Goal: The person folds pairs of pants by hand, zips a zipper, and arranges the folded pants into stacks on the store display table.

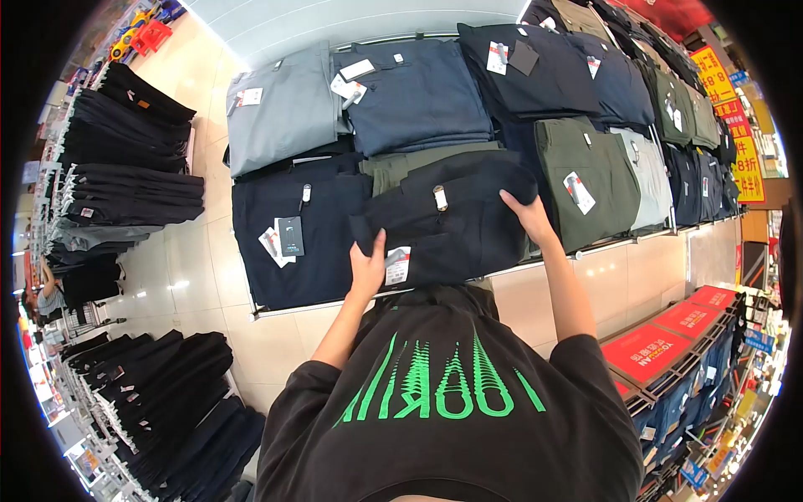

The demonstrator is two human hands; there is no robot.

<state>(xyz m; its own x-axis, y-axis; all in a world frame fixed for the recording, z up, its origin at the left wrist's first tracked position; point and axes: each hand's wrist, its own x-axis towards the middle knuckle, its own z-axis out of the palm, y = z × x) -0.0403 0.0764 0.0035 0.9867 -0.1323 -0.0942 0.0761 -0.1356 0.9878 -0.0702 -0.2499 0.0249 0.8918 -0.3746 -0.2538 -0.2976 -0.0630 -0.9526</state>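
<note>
Seen from the head camera, a shopper in a black top (452,402) with green lettering grasps a folded pair of black trousers (468,222) in both hands, at the near edge of a metal-railed display table (284,312). The left hand (368,263) pinches the left end, thumb on top, just beside a white-and-red tag (398,264); the right hand (527,217) grips the right end, its thumb also on top (the fingers of both are largely hidden by the cloth). A pale label (441,197) shows near the middle of the garment. To its left lie navy trousers (335,201) bearing several tags; to its right, dark green trousers (585,188) with a tag of their own. Beyond, on the far side, sit gray trousers (280,109) and blue-gray trousers (418,100), with green trousers (393,167) partly visible between them and the held pair. Dark garments hang on racks along the left, both far (125,125) and near (159,393). Red signs (661,335) top a rack of jeans at near right, while yellow and red posters (732,125) line the far right. Another person (50,297) is partly visible at the left edge.
</note>
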